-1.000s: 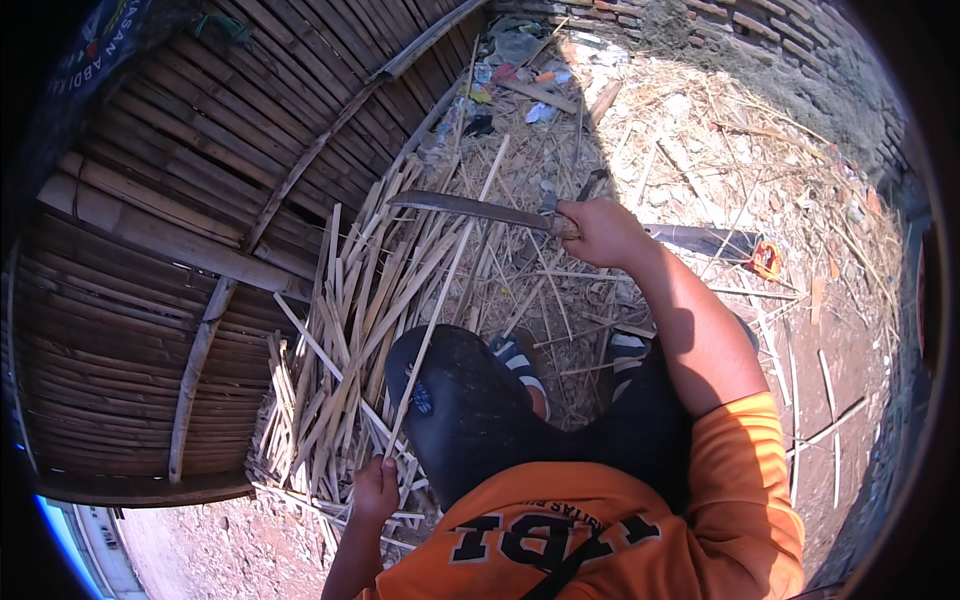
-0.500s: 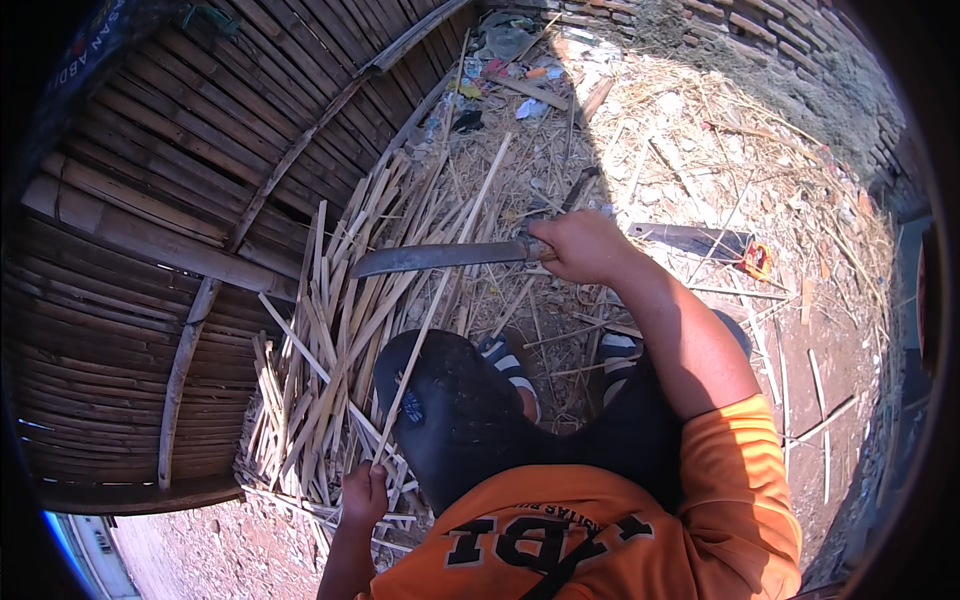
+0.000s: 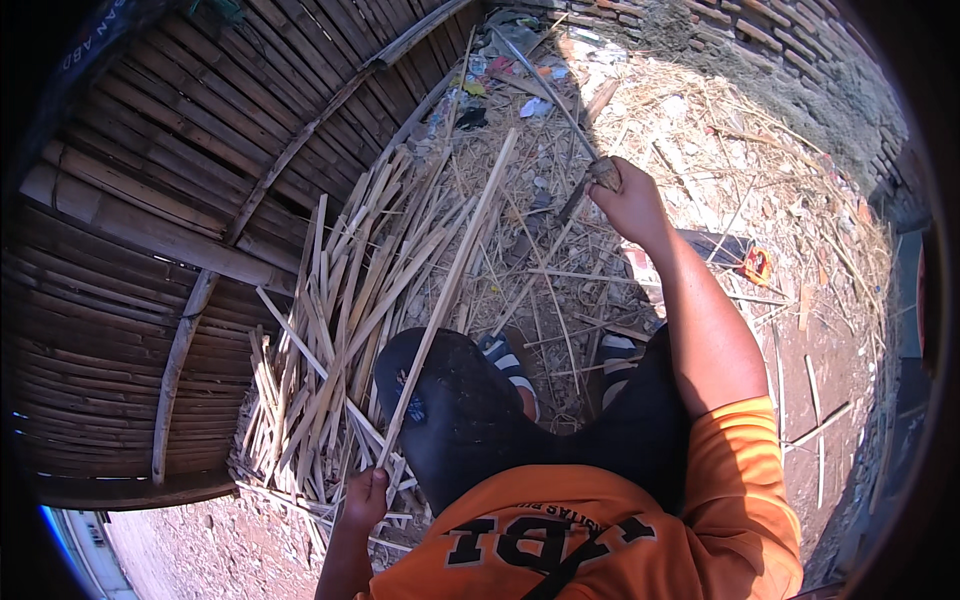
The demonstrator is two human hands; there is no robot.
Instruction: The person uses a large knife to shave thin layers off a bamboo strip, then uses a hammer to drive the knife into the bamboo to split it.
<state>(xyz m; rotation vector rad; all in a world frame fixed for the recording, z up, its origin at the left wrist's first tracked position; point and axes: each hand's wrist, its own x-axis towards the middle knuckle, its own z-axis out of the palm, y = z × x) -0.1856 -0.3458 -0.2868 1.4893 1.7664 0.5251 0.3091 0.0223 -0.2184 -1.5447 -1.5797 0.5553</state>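
My left hand (image 3: 364, 499) is closed round the lower end of a long, pale bamboo strip (image 3: 450, 285), which slants up and away across my left knee. Out in front, my right hand (image 3: 630, 203) grips the handle of a machete (image 3: 545, 88). Its blade points up and away to the left, seen nearly edge-on, apart from the strip. A heap of split bamboo strips (image 3: 335, 300) lies to the left of my legs.
A slatted bamboo wall (image 3: 180, 200) rises close on the left, and a brick wall (image 3: 760, 40) stands at the back right. A handsaw with an orange handle (image 3: 757, 266) lies right of my right forearm. Shavings and litter cover the ground ahead.
My right hand has moved slightly up and right, and the machete has swung from pointing left across the strip to pointing away. My left hand still holds the strip, which has turned slightly.
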